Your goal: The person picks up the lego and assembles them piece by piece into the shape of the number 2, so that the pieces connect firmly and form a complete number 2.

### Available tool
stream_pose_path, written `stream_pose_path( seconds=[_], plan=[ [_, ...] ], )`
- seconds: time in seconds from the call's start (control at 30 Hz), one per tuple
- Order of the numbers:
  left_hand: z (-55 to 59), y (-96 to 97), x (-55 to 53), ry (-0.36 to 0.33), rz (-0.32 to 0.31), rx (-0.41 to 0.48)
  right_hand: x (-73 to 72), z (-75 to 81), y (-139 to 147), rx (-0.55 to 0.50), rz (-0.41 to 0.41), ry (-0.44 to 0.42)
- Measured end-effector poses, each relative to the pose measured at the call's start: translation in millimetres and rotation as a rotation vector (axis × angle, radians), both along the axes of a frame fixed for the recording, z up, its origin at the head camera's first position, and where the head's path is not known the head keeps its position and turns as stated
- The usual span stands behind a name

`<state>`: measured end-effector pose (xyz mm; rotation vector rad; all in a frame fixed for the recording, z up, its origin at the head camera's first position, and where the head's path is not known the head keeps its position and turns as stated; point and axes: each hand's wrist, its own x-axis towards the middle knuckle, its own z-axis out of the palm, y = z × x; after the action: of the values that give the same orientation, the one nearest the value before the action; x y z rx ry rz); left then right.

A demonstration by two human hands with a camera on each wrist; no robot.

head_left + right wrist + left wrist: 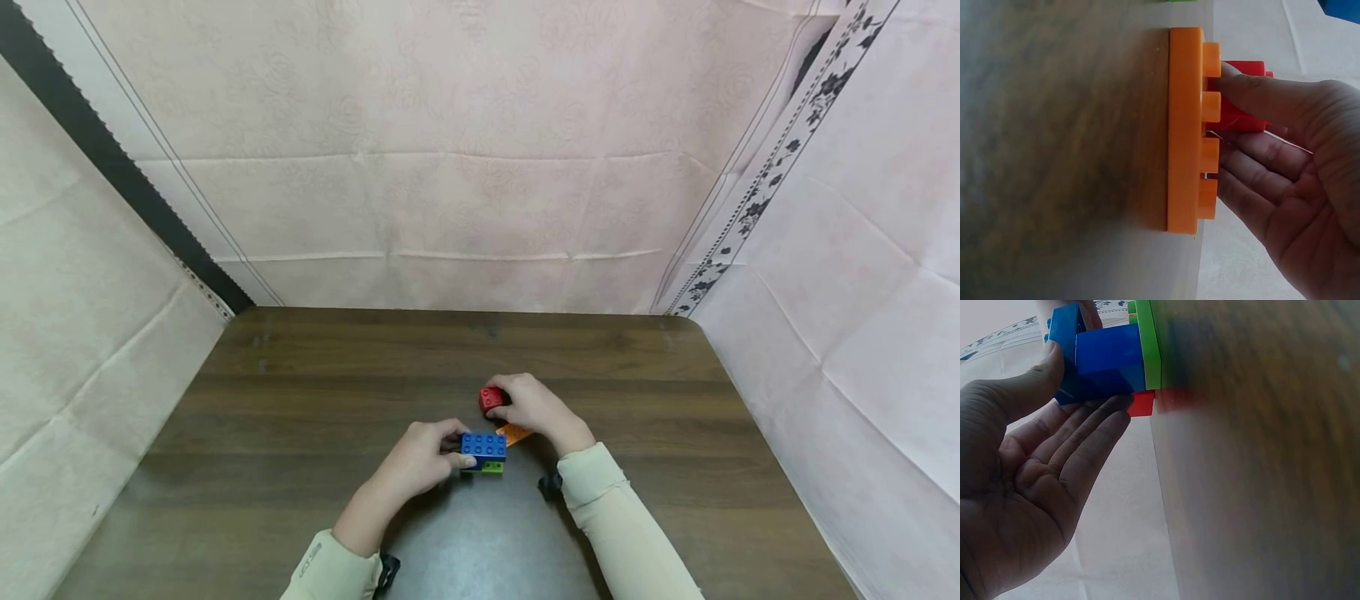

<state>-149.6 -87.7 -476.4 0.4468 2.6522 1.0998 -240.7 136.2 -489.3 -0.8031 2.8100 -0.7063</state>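
Note:
In the head view my left hand pinches a stack of toy building bricks. On top lies a studded blue brick, and a thin green brick is at the bottom. From the left wrist, a second blue brick shows between the top one and the green layer, with the thumb on the top brick's side. My right hand holds a red brick between thumb and fingers, farther back on the table. Just in front of it lies a flat orange brick on the tabletop, partly under the right hand in the head view.
The brown wooden table reaches back to a pale cloth wall. More cloth hangs along the left and right sides. A dark strip runs down the left corner. Black straps sit at both wrists.

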Motion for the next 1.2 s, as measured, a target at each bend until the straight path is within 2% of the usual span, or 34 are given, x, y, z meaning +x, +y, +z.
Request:
stream_pose_path(
  seconds=[0.23, 0.53, 1.2],
  plan=[
    [-0.6, 0.4, -0.1, 0.003, 0.003, -0.001, 1.3, 1.4, 0.4, -0.009, -0.006, 0.050],
    [0.3, 0.4, 0.1, 0.003, 0.000, 0.007, 5.8, 6.0, 4.1, -0.059, 0.004, 0.072],
    [-0.6, 0.4, -0.3, -0.010, 0.001, 0.002, 18.8, 13.9, 13.2, -0.132, 0.023, 0.029]
  ],
)
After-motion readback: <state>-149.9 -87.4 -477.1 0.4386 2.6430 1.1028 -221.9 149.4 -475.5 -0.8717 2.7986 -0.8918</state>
